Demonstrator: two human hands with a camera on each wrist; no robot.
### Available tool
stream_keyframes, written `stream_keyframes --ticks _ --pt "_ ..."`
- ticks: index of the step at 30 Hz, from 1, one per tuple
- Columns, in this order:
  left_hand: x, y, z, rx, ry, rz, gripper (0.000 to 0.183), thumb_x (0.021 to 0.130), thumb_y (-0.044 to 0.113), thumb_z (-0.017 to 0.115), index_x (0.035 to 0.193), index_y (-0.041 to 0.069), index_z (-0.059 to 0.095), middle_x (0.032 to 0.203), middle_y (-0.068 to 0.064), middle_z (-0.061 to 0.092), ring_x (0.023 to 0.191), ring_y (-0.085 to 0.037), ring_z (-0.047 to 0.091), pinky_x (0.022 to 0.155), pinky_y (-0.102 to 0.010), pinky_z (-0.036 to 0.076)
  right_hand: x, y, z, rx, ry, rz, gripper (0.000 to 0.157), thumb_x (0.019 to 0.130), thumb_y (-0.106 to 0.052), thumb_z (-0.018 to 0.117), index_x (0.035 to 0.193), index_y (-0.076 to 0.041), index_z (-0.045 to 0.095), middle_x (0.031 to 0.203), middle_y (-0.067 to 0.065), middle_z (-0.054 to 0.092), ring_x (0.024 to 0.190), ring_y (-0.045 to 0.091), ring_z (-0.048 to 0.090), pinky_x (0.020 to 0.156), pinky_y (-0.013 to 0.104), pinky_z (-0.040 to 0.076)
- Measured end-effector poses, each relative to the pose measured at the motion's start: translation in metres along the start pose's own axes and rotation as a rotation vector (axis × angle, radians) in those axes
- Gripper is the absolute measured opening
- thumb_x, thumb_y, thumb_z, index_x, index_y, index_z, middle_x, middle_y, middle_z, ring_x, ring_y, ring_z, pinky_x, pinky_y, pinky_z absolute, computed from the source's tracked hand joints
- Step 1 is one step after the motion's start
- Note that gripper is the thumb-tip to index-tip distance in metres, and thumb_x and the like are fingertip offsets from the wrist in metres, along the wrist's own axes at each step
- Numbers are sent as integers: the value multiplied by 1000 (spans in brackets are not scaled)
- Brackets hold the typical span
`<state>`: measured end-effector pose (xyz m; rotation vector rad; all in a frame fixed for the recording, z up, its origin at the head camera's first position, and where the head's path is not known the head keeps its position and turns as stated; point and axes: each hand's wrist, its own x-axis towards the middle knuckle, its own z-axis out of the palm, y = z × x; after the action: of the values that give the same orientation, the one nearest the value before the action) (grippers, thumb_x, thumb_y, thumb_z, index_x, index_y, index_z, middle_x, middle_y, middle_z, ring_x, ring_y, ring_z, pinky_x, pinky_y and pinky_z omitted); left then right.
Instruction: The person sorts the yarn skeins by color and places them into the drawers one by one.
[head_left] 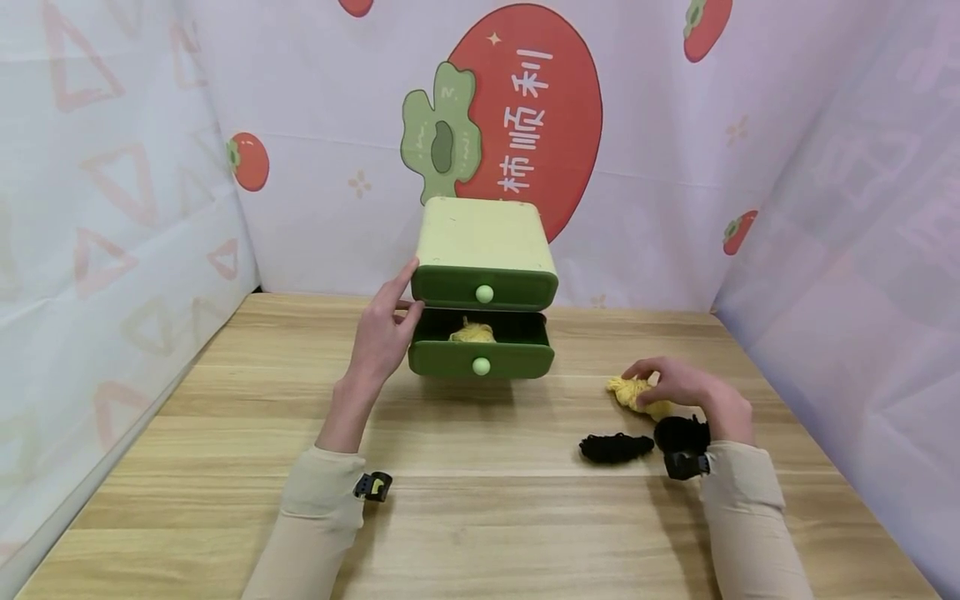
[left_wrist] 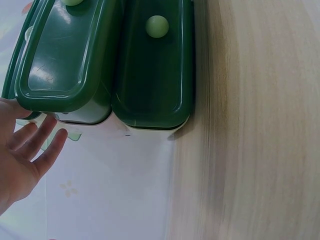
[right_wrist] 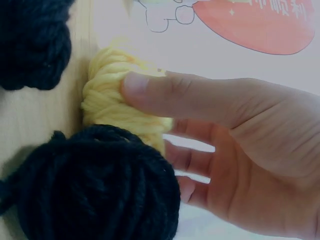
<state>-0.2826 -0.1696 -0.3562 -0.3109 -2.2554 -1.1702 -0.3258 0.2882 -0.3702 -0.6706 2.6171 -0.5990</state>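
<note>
A small cabinet with a cream top (head_left: 483, 235) and green drawers stands towards the back of the table. Its middle drawer (head_left: 442, 360) is pulled out, with a yellow yarn bundle (head_left: 472, 333) inside. My left hand (head_left: 378, 337) rests at the cabinet's left side, fingers extended, thumb and fingertips by the drawer edges. Over on the right, my right hand (head_left: 686, 387) pinches a second yellow yarn bundle (right_wrist: 107, 95) between thumb and fingers, low over the table. Close to it lie two black yarn bundles, a long one (head_left: 615, 448) and a rounder one (right_wrist: 100, 190).
The wooden table (head_left: 480, 525) is enclosed by printed cloth walls (head_left: 315, 225) at the back and both sides. Above the pulled-out drawer is a shut top drawer (head_left: 442, 286); a shut bottom drawer (left_wrist: 152, 75) shows below it in the left wrist view.
</note>
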Motion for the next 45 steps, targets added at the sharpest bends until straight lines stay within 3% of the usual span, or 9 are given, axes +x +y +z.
stream_keyframes --ticks 9,16,29,38,45 --pt "0 -1 -1 -1 5 -5 63 98 8 61 153 32 41 142 -8 56 97 -28 70 80 -41 61 7 2 2 -7 44 -42 27 88 -17 74 113 -5 71 104 6 70 94 22 61 79 34 51" --pt "0 -1 0 -6 5 -4 63 98 8 60 153 31 41 141 -8 57 98 -28 70 80 -41 61 8 1 2 -4 92 -55 16 87 -14 75 102 -7 72 96 6 68 84 17 56 71 30 48" --pt "0 -1 1 -6 -3 -9 63 98 8 60 153 32 40 140 -8 57 98 -28 70 80 -42 61 3 -26 -6 -73 298 -142 10 90 -11 73 99 -15 75 99 0 69 78 13 58 68 25 51" --pt "0 -1 1 -6 4 -2 63 98 8 61 153 32 41 140 -7 57 97 -28 70 79 -42 61 1 -47 -6 -220 500 -295 10 87 -11 76 94 -18 77 90 -8 68 71 4 58 62 24 49" --pt "0 -1 1 5 3 -6 63 98 9 61 153 33 40 144 -7 55 98 -27 70 79 -43 61 4 -58 -2 -286 646 -453 16 80 -4 81 91 -15 77 87 -8 66 69 5 60 59 25 52"
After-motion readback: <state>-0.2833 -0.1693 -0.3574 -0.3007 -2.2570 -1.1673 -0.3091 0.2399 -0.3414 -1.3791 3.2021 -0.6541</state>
